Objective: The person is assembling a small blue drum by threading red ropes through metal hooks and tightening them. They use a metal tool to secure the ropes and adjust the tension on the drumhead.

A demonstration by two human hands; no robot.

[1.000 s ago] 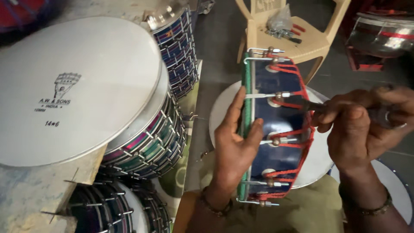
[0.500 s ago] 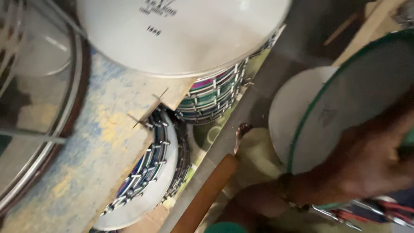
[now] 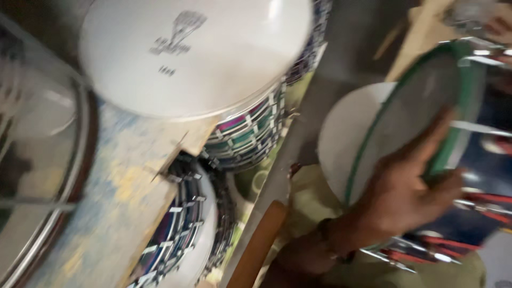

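The left hand (image 3: 402,197) is gripping the green-rimmed drum (image 3: 421,106) at right, fingers clamped over its rim; a big white-topped drum (image 3: 197,53) is standing far left.

Large white-headed drum (image 3: 197,58) with striped sides, smaller drum (image 3: 186,229) below a worn board (image 3: 122,197), loose white drumhead (image 3: 346,133)
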